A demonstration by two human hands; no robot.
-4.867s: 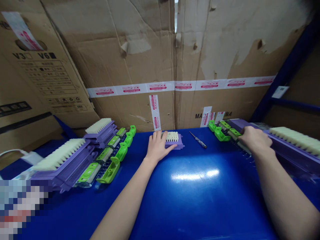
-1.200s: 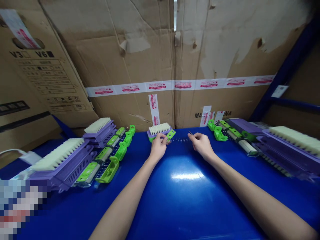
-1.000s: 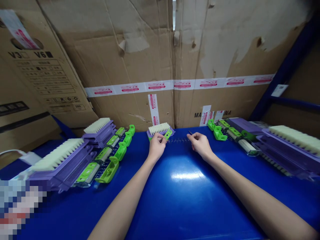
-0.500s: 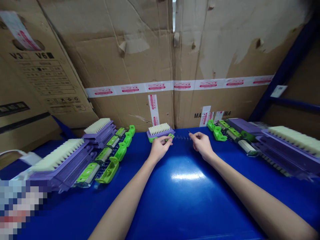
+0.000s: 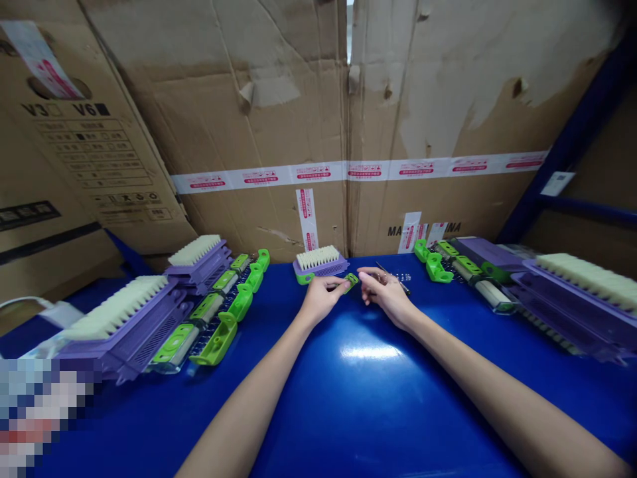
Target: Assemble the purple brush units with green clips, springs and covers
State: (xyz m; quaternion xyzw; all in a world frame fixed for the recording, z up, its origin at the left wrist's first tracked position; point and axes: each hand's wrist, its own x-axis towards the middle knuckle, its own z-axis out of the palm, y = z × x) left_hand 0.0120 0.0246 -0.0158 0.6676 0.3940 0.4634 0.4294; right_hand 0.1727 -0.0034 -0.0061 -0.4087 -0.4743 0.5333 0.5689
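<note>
Pinched between the thumb and fingertips of the left hand [image 5: 321,299] is a small green plastic piece [image 5: 351,282], held up over the blue tabletop [image 5: 348,411] and angled toward the other hand. Just beside it, the right hand [image 5: 391,299] has its fingers loosely curled; whether they touch the piece or grip anything is too small to tell. Between the hands, the span where a coil spring ran half a second ago now shows only the green piece, and the hands have drawn closer together. The spring [image 5: 402,277] now shows past the right hand, crossing near the slim screwdriver [image 5: 407,289], which lies on the tabletop partly hidden by that hand. With the spring out of the way, the handling appears to centre on the green piece alone, though one end of the coil may be in the right hand. Behind the left hand, unmoved, sits a short purple brush [image 5: 323,269], cream bristles up, a green part at its near left corner. Farther left stand larger purple brushes [image 5: 144,325], with green-and-clear blocks [image 5: 176,342] and a row of green caps [image 5: 213,345] alongside. Over on the right are more caps and blocks, and a stack of purple brushes with one bristle face upward and another downward. Cardboard [image 5: 259,146] backs everything, crossed by white tape printed in red.
</note>
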